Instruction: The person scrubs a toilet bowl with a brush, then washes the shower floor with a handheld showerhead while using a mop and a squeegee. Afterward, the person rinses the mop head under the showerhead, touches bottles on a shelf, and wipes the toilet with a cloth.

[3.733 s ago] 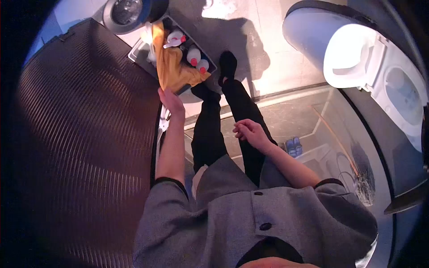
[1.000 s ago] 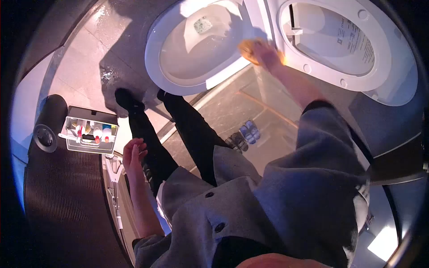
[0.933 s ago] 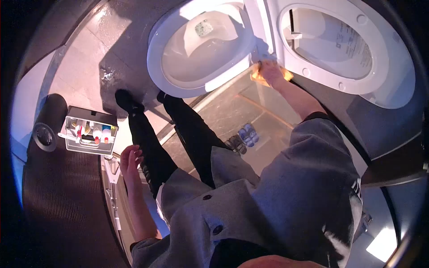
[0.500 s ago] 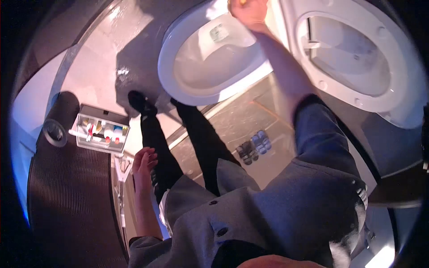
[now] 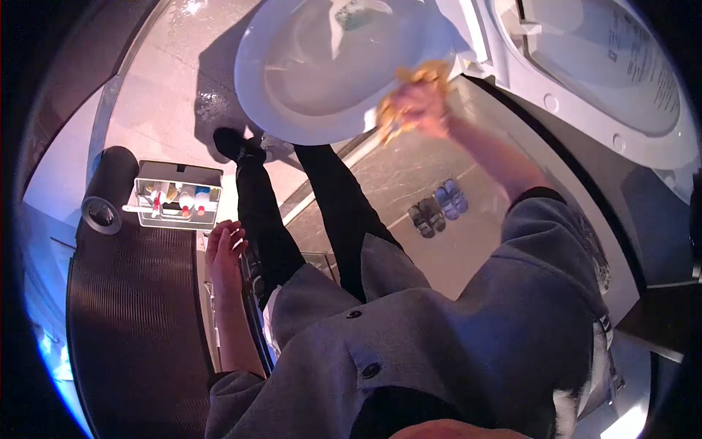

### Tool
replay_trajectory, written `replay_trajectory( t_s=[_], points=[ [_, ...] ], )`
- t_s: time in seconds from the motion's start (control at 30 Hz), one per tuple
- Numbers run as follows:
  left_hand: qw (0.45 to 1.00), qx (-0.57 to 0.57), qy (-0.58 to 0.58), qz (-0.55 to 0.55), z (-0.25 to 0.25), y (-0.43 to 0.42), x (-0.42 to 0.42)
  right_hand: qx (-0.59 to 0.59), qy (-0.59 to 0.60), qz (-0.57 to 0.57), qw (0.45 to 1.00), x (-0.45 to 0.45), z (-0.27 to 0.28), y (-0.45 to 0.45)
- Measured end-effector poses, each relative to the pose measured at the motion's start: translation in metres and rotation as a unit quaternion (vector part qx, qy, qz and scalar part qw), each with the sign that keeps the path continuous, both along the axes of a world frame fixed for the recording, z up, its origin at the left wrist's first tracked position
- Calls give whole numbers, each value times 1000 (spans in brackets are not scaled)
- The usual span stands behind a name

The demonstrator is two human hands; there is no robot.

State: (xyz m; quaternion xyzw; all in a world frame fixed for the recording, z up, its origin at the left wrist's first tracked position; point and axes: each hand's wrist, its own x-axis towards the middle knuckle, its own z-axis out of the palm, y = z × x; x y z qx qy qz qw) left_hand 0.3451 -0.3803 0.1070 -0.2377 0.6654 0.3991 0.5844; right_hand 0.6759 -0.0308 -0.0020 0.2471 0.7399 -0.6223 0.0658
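The white toilet bowl (image 5: 252, 80) stands uncovered in front of me, with a little water at its far side. My right hand (image 5: 428, 110) is closed around a crumpled yellow cloth (image 5: 424, 73) at the near right side of the bowl's rim; motion smears both. Whether the cloth touches the rim, I cannot tell. The raised toilet seat and lid (image 5: 552, 102) lean away on the right. My left hand (image 5: 225, 245) hangs by my left leg, holding nothing, its fingers loosely bent and apart. It is just below a bin of bottles (image 5: 179, 219).
A dark rolled item (image 5: 113, 175) lies beside the bin, on a dark ribbed surface (image 5: 131, 307) at the left. Two pairs of slippers (image 5: 437, 210) are on the tiled floor behind the bowl's near edge. My shoe (image 5: 232, 144) is close to the bowl.
My right hand has moved with the cloth from the bowl's far right edge towards me, to the near right side. The whole view has shifted slightly. My left hand stays by my leg.
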Motion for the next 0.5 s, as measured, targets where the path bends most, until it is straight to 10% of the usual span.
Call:
replay_trajectory(
  t_s=[0.03,0.07,0.13,0.2,0.23,0.27,0.37,0.5],
  points=[
    [1000,1,-2,-10,-1,4,1,355,33,146,923,2,23,30],
    [1000,2,-11,-16,-1,9,1,357,27,137,923,24,26,33],
    [999,6,-21,-28,-1,22,3,-34,-100,-302,948,69,17,22],
    [998,33,-13,-57,13,46,2,-407,-149,-636,639,114,16,20],
    [996,57,-8,-74,21,55,-1,-66,-243,-433,865,133,32,13],
    [994,66,1,-91,24,58,-3,288,-305,-143,896,153,50,3],
    [982,88,59,-155,37,86,-7,10,-265,-635,726,201,109,9],
    [953,199,135,-185,46,135,-2,-120,34,-772,623,78,240,86]
  ],
)
